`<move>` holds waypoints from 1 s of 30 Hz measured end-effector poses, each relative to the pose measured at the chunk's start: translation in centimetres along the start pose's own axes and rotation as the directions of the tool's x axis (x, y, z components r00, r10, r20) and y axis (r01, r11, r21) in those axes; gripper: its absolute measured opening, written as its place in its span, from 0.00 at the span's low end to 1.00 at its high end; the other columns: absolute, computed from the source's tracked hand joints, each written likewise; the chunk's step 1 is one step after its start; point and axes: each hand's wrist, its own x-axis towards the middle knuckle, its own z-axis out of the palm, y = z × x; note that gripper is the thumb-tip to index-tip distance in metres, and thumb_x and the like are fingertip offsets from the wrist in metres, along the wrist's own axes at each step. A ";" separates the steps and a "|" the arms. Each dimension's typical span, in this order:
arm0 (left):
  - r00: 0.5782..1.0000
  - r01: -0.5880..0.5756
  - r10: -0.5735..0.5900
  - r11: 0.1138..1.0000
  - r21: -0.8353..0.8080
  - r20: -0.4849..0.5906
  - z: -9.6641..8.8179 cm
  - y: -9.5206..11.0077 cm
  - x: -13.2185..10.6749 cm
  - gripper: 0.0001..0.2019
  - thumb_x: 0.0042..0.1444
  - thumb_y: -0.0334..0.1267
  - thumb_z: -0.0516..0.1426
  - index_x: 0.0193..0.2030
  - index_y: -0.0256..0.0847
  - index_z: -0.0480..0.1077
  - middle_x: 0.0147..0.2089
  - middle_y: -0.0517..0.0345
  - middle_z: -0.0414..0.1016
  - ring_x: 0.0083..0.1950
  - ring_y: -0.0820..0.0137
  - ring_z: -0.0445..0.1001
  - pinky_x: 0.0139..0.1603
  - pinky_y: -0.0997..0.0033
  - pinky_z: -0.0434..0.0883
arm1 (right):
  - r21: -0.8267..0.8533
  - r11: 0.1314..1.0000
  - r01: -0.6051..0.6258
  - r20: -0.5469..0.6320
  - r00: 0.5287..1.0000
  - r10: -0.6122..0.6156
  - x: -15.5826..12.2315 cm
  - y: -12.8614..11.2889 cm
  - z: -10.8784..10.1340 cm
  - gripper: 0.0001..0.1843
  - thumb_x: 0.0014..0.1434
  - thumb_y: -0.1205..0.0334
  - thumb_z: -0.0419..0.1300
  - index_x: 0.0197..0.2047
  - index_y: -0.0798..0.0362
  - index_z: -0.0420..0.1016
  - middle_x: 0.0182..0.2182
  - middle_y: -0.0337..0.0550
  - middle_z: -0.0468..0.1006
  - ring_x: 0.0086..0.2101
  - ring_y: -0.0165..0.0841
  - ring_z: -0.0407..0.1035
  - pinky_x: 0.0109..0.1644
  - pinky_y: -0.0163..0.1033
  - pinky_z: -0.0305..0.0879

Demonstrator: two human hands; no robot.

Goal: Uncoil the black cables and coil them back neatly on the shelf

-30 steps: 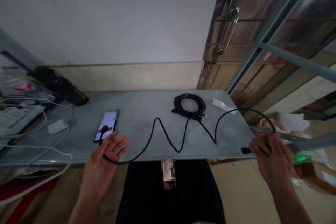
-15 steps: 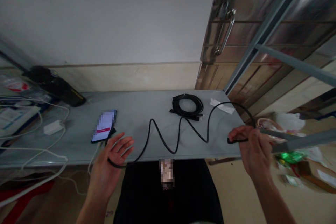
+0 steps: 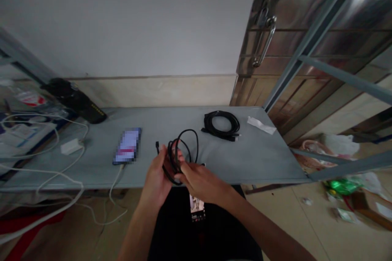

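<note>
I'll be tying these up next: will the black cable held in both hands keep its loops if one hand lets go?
Probably floppy: the black cable bends in soft, uneven loops between the left hand and right hand. It looks thin and likely light. Released, the loops may well spring apart, since one end pokes free.

Black cable point(image 3: 180, 153) in loops; second black coil point(image 3: 221, 124) on grey table point(image 3: 260, 155). White charger point(image 3: 70, 146), white paper point(image 3: 261, 125), black bottle point(image 3: 73, 100).
</note>
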 end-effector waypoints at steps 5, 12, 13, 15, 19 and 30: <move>0.989 0.013 -0.001 0.997 -0.080 0.148 -0.6 2.4 1.8 0.18 0.75 0.47 0.65 0.58 0.33 0.81 0.23 0.75 0.56 0.19 0.80 0.52 0.33 0.76 0.75 | -0.032 0.999 0.041 0.048 0.998 -0.040 1.8 1.7 -0.3 0.19 0.81 0.46 0.60 0.61 0.52 0.67 0.52 0.57 0.87 0.53 0.48 0.84 0.53 0.47 0.79; 0.969 -0.249 0.241 0.933 0.259 0.060 -3.1 1.4 7.7 0.27 0.62 0.60 0.72 0.53 0.35 0.82 0.26 0.71 0.60 0.25 0.76 0.60 0.33 0.73 0.70 | -0.274 0.944 0.184 0.118 0.981 -0.157 5.8 7.5 -1.6 0.34 0.72 0.36 0.67 0.65 0.56 0.70 0.49 0.57 0.87 0.51 0.47 0.83 0.56 0.47 0.75; 0.951 -0.299 0.307 0.882 0.365 0.036 -3.6 1.2 8.4 0.25 0.61 0.58 0.73 0.51 0.37 0.82 0.27 0.68 0.65 0.27 0.74 0.65 0.35 0.73 0.69 | -0.312 0.928 0.205 0.133 0.976 -0.171 6.4 8.5 -1.7 0.28 0.75 0.41 0.66 0.63 0.55 0.72 0.48 0.55 0.86 0.51 0.45 0.83 0.57 0.46 0.74; 0.909 -0.352 0.416 0.745 0.566 0.018 -4.6 1.1 9.6 0.21 0.60 0.53 0.74 0.49 0.40 0.82 0.30 0.62 0.72 0.33 0.68 0.72 0.37 0.71 0.70 | -0.369 0.896 0.247 0.157 0.967 -0.202 7.2 10.1 -1.7 0.15 0.79 0.49 0.63 0.56 0.53 0.76 0.47 0.51 0.85 0.50 0.42 0.80 0.58 0.46 0.72; 0.822 -0.383 0.570 0.546 0.745 0.005 -5.9 0.8 10.4 0.23 0.60 0.50 0.75 0.57 0.43 0.79 0.37 0.58 0.76 0.42 0.60 0.78 0.47 0.66 0.74 | -0.356 0.911 0.207 0.042 0.978 -0.205 7.2 12.1 -1.4 0.10 0.79 0.55 0.63 0.52 0.53 0.79 0.48 0.49 0.83 0.52 0.42 0.74 0.63 0.48 0.68; 0.662 -0.547 0.678 0.145 0.825 0.320 -5.3 -0.3 9.5 0.30 0.61 0.47 0.74 0.68 0.49 0.77 0.74 0.41 0.72 0.79 0.40 0.63 0.83 0.37 0.54 | -0.126 0.986 0.106 -0.111 0.987 -0.120 6.8 13.2 -1.1 0.05 0.77 0.62 0.66 0.50 0.51 0.85 0.54 0.50 0.77 0.59 0.43 0.68 0.67 0.49 0.67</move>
